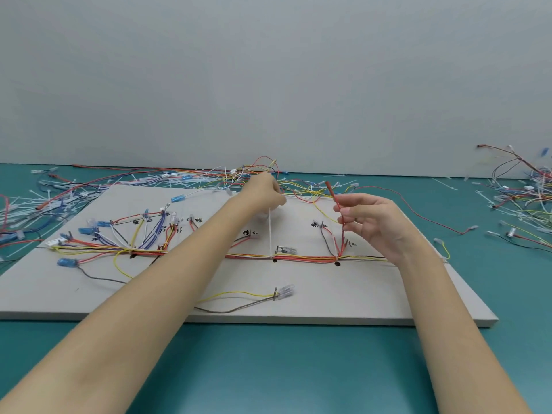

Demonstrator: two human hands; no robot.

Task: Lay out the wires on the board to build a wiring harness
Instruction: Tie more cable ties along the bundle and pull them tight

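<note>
At nine o'clock on the flat grey rectangular board [328, 306], blue-capped connectors [67, 262] fan out from a bundle of red, yellow and white wires [298, 258] running toward three o'clock along a black line. Near the centre, the left hand [264, 194] reaches toward twelve o'clock, its fingers curled round the top of a thin white cable tie [270, 231] standing upright from the bundle. Toward two o'clock, the right hand [373, 222] pinches a thin red wire with a red sleeved tip [337, 201], which rises from the bundle. Loose wires [525, 192] lie heaped on the teal table [298, 369] at three o'clock.
</note>
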